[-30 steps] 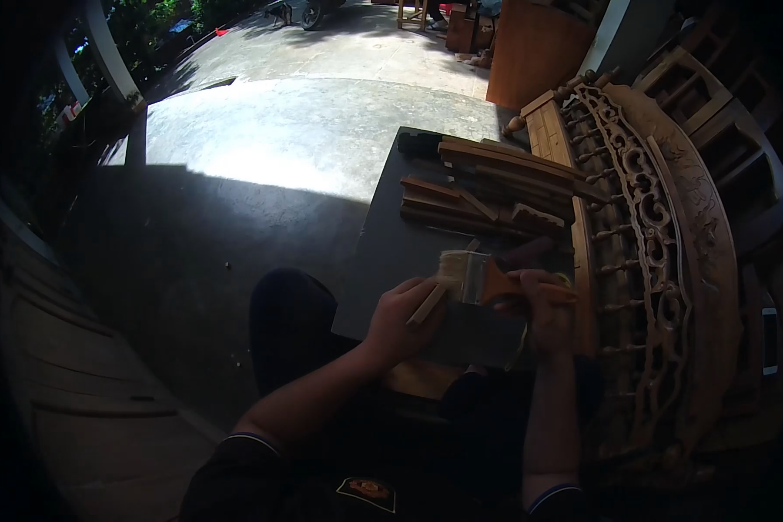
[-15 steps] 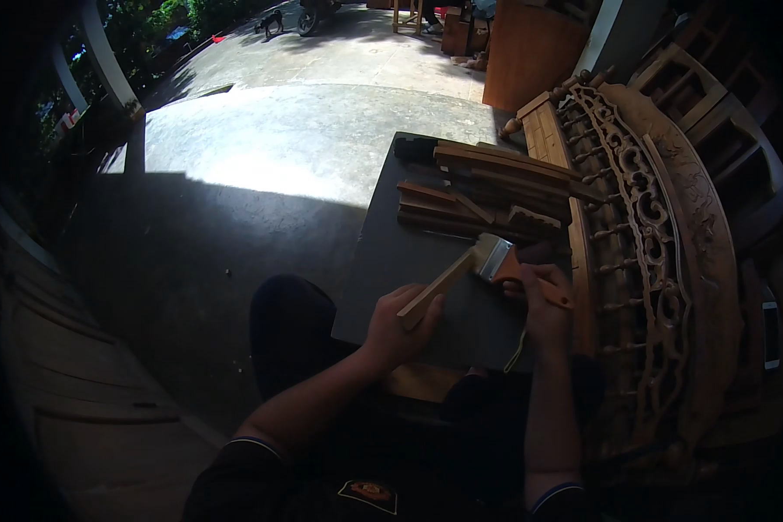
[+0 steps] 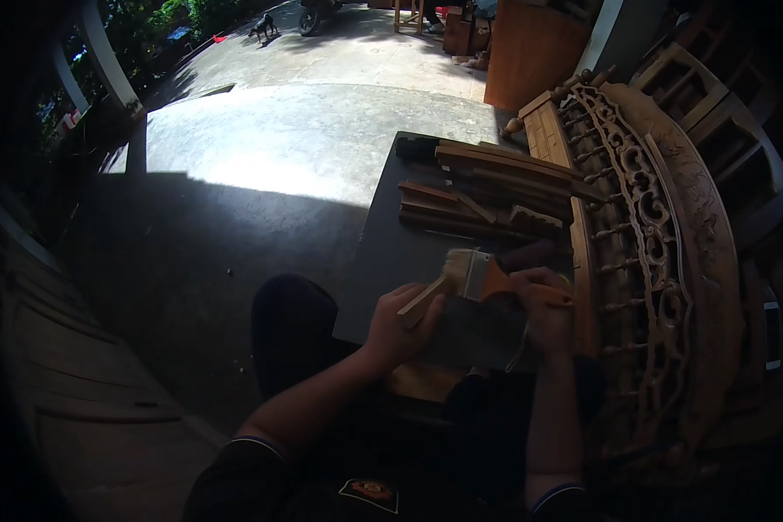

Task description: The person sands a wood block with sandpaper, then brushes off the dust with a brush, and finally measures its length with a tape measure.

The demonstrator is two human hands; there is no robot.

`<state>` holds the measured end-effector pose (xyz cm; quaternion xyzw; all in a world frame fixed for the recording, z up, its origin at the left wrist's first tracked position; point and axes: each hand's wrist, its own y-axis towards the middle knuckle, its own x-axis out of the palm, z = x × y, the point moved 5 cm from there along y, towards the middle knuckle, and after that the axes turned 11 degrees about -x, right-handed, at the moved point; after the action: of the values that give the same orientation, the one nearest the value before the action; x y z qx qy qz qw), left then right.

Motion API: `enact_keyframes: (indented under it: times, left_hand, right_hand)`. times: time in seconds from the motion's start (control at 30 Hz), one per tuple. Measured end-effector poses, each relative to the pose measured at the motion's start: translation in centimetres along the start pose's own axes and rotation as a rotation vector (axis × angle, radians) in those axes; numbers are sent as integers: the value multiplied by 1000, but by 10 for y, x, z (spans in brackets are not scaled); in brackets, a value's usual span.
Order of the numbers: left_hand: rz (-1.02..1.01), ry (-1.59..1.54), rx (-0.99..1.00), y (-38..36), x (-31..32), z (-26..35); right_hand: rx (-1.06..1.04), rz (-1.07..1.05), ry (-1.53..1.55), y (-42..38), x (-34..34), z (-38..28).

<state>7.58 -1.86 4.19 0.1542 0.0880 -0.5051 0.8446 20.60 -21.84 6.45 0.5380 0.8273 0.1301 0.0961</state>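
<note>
My left hand (image 3: 402,324) is closed around the near end of a narrow wooden strip (image 3: 424,304), which slants up and to the right. My right hand (image 3: 544,300) grips the orange handle of a wide paintbrush (image 3: 477,274). The brush's pale bristles lie over the strip's far part and hide its end. A thin cord loop hangs from the handle below my right hand. Both hands are above a dark tabletop (image 3: 365,300). Beyond them, several dark wooden pieces (image 3: 448,209) lie on the tabletop.
Carved wooden furniture with turned spindles (image 3: 661,252) stands close on my right, beside the table. A white phone (image 3: 771,335) rests further right. A wooden panel (image 3: 535,56) stands at the back. A dog (image 3: 264,29) is on the sunlit concrete far off, near a wheel (image 3: 309,19).
The paintbrush has moved left and down along the wooden strip, toward my left hand. My left hand and the strip stay nearly still. The distant dog has shifted slightly left.
</note>
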Motion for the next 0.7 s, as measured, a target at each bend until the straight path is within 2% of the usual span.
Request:
enact_keyframes:
  times: [0.13,0.23,0.33,0.43,0.53,0.7]
  left_hand:
    - [71,46,75,-1,1,4]
    - [202,59,122,-1,-2,11]
    - [109,75,85,1,-1,4]
    - [91,95,138,0,2,6]
    - [135,93,158,0,1,5]
    - [60,81,131,0,4,5]
  right_hand:
    - [-94,89,-193,4,-3,1]
    - [-21,39,-112,3,-1,3]
    - [66,41,-143,2,1,1]
    - [80,-22,-10,2,1,-1]
    - [143,43,195,0,-2,6]
    - [-23,195,-37,6,-9,10]
